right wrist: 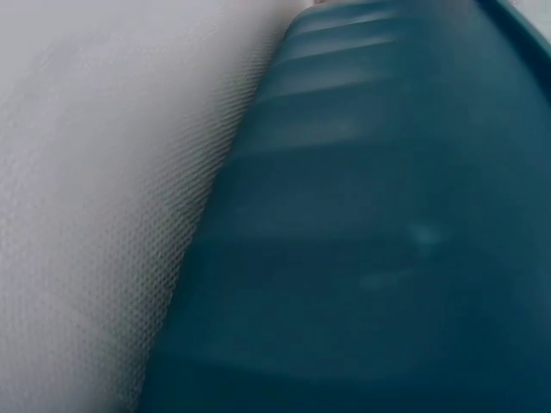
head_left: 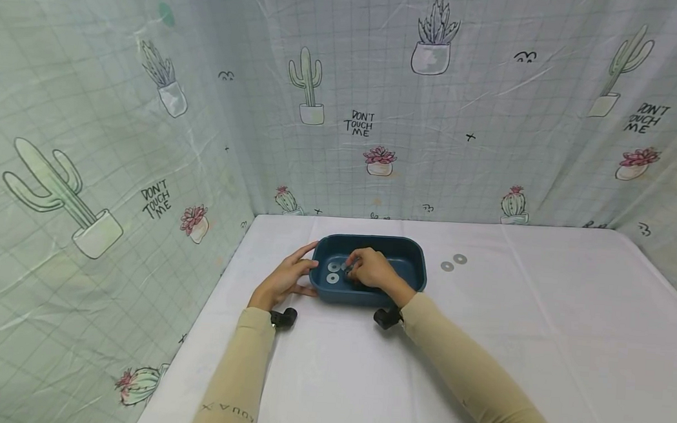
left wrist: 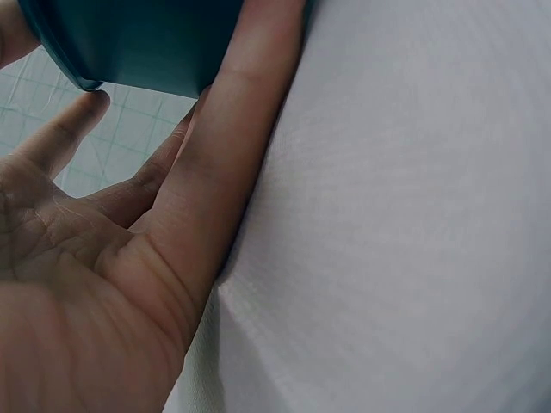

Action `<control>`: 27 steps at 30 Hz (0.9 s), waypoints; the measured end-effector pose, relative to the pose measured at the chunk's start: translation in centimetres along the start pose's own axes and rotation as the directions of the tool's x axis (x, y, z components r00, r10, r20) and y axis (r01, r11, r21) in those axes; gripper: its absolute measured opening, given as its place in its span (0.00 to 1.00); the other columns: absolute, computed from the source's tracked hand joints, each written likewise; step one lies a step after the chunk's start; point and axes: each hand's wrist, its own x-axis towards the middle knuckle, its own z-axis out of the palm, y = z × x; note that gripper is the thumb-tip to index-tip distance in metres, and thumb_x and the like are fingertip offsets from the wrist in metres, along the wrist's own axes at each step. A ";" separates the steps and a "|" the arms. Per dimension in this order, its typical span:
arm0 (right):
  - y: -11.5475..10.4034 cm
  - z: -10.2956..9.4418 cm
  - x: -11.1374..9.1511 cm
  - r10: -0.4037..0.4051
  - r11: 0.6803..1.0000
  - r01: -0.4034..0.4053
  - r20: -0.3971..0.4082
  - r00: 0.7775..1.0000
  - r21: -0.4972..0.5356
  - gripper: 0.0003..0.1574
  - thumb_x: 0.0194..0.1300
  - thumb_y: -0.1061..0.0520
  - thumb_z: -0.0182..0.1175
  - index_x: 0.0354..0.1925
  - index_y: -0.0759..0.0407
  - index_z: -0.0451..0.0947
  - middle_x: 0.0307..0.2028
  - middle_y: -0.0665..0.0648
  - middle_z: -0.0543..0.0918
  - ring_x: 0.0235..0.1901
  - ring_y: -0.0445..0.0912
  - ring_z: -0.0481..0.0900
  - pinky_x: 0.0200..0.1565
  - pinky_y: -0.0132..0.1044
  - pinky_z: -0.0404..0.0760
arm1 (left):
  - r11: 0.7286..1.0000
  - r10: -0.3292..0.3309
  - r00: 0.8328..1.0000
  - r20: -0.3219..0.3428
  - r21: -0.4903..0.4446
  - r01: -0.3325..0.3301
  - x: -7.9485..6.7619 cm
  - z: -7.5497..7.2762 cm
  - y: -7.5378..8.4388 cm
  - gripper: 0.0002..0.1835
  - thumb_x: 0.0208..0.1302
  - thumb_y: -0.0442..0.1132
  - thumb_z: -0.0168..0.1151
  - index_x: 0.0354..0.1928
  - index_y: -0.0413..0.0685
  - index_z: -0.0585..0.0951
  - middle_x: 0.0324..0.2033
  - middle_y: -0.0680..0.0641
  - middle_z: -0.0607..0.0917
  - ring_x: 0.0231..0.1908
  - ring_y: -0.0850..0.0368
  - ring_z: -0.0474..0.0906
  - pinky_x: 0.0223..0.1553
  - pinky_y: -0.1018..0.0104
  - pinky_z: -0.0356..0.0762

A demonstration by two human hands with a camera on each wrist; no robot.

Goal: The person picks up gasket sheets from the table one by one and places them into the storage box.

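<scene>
A dark blue rectangular tub (head_left: 366,297) stands on the white-covered table. My left hand (head_left: 284,279) holds its left end, thumb low along the near side and fingers at the rim; the left wrist view shows this hand (left wrist: 129,215) from the palm side against the tub's wall (left wrist: 146,43). Inside the tub, flat grey washers (head_left: 332,278) lie near the left end. My right hand (head_left: 372,268) reaches in over the near rim, its fingers curled and pinching at a grey washer (head_left: 344,266), partly hidden by the fingertips. The right wrist view shows only the tub's outer wall (right wrist: 362,215) and cloth.
Two more grey washers, a nearer one (head_left: 447,267) and a farther one (head_left: 460,259), lie on the table (head_left: 539,353) right of the tub. A cactus-print curtain (head_left: 347,63) hangs behind the table and along its left side.
</scene>
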 end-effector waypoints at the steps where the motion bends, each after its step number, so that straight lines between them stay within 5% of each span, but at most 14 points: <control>1: 0.0 0.0 0.0 0.003 1.000 -0.003 0.007 1.000 -0.006 0.09 0.66 0.64 0.65 0.46 0.61 0.84 0.28 0.55 0.88 0.25 0.43 0.81 0.28 0.32 0.76 | 1.000 -0.001 1.000 -0.001 0.002 0.001 0.0 0.0 0.0 0.32 0.75 0.43 0.56 0.76 0.76 0.63 0.67 0.36 0.75 0.68 0.40 0.74 0.45 0.40 0.88; 19: 0.1 0.5 0.5 0.060 0.986 -0.057 0.010 0.998 -0.157 0.10 0.64 0.58 0.70 0.44 0.58 0.85 0.31 0.53 0.84 0.25 0.43 0.78 0.27 0.31 0.74 | 1.000 0.006 1.000 0.000 0.014 -0.006 -0.3 0.1 0.2 0.32 0.76 0.43 0.56 0.76 0.76 0.63 0.66 0.35 0.76 0.67 0.39 0.74 0.44 0.40 0.88; 27: 0.0 0.6 0.6 0.077 0.973 -0.076 -0.005 0.997 -0.217 0.09 0.64 0.56 0.71 0.43 0.56 0.86 0.38 0.54 0.86 0.33 0.47 0.78 0.37 0.40 0.75 | 1.000 0.000 1.000 -0.006 0.015 0.000 0.0 0.0 0.0 0.32 0.75 0.43 0.56 0.76 0.77 0.63 0.67 0.37 0.75 0.67 0.40 0.74 0.45 0.40 0.88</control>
